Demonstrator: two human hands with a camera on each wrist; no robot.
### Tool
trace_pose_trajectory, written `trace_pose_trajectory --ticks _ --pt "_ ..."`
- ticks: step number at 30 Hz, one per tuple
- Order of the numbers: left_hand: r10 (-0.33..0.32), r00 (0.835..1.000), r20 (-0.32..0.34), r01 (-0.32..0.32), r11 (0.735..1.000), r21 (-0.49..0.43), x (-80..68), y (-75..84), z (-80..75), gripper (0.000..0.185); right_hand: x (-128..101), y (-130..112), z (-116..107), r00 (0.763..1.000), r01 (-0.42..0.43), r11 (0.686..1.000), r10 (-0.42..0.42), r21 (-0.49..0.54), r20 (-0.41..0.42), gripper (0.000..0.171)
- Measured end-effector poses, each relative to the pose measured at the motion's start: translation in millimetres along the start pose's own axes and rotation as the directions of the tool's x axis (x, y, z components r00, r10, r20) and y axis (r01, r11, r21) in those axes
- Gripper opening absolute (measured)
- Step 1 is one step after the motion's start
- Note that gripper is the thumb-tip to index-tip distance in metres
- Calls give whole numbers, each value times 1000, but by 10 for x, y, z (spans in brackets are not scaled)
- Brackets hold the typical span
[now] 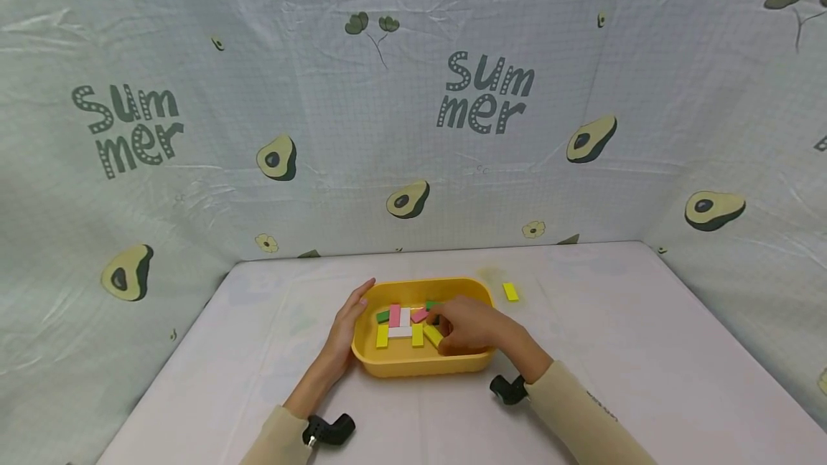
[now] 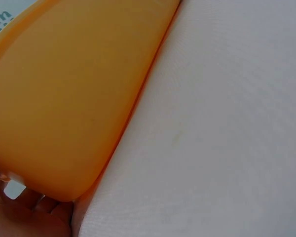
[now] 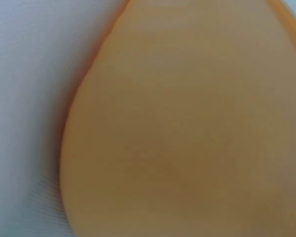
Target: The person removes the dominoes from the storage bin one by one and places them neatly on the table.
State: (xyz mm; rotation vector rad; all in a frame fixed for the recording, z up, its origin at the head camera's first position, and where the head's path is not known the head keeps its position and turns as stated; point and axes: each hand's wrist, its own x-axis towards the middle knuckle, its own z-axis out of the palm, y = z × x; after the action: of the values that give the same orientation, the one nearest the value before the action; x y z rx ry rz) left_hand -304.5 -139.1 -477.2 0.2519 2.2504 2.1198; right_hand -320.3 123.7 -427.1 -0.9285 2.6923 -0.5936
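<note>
In the lower middle of the head view, the right hand (image 1: 468, 325) reaches into the yellow plastic tray (image 1: 420, 366) and covers some flat coloured blocks (image 1: 399, 323); if it pinches one, I cannot tell. The left hand (image 1: 349, 325) lies with straight fingers against the tray's left wall. Both wrist views show only blurred orange tray wall (image 2: 64, 98) and the white table cloth (image 2: 227, 123). One yellow block (image 1: 510, 292) lies outside, right of the tray.

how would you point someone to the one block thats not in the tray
Find the yellow tray in the middle of the pale table. Just past its far right corner lies a small yellow block, alone on the cloth; all the other blocks sit inside the tray.
</note>
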Motion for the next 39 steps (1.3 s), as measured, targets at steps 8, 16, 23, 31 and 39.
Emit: trace_pose_trajectory --ticks 8,16,23,31,39 --pt "-2 1000 -1 2 1000 3 7 -6 2 52 -5 17 -71 998 45 999 -45 -1 -37 31" --pt "-1 1000 -10 1 1000 17 8 -1 9 51 -72 39 -220 997 17 1000 -16 8 -76 37" --pt "-1 1000 -15 1 1000 29 -8 -15 -3 53 -160 96 -394 993 27 998 -21 52 -112 38" --pt "-36 999 -31 36 999 8 -58 -11 -31 53 -240 192 -538 991 5 995 9 101 -135 43" --pt "-66 998 -25 64 996 -59 -16 19 0 51 -389 363 -705 984 -14 990 39 140 -174 41"
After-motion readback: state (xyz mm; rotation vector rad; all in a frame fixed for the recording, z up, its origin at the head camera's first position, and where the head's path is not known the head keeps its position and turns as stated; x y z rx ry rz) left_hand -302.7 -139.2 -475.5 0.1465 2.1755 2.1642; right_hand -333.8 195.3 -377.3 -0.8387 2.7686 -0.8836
